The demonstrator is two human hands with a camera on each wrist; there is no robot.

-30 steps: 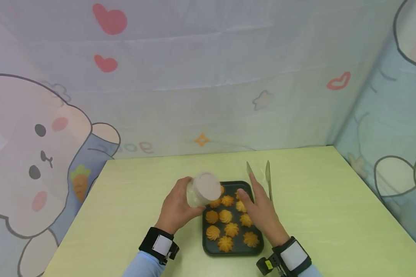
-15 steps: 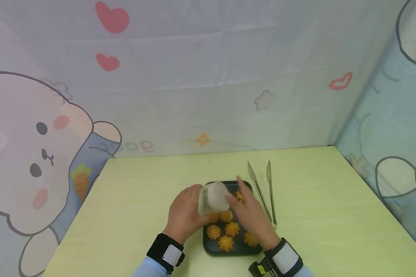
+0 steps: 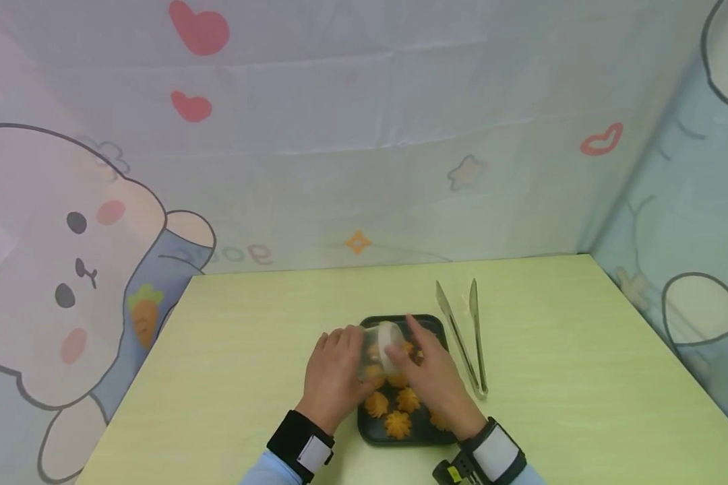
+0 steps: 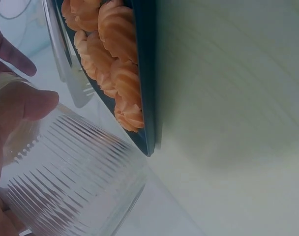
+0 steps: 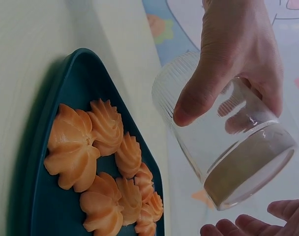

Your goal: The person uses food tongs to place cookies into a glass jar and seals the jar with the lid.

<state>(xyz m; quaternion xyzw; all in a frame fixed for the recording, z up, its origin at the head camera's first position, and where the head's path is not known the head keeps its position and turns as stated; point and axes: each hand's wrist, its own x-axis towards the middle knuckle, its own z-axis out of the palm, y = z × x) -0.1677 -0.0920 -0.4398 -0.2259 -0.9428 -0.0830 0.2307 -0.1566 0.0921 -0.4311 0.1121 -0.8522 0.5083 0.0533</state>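
A clear ribbed glass jar [image 3: 369,353] with a pale lid [image 3: 391,347] lies tilted on its side in the air over a dark baking tray [image 3: 415,436]. My left hand [image 3: 332,378] grips the jar's body, thumb on the near side. My right hand [image 3: 435,380] is held beside the lid, its index finger and thumb spread apart. In the right wrist view, the right fingertips [image 5: 253,226] show just off the lid, with a gap between. Swirled golden cookies [image 3: 398,424] sit in rows on the tray, some hidden by the hands and jar.
Metal tongs [image 3: 478,337] lie spread on the table just right of the tray, tips toward the back. The pale yellow table [image 3: 267,323] meets a printed cloth backdrop [image 3: 315,202] at its far edge, and cloth also hangs at both sides.
My left hand has moved right and turned the jar so its lid faces my right hand. My right hand has come left and closer to the lid, uncovering the tongs.
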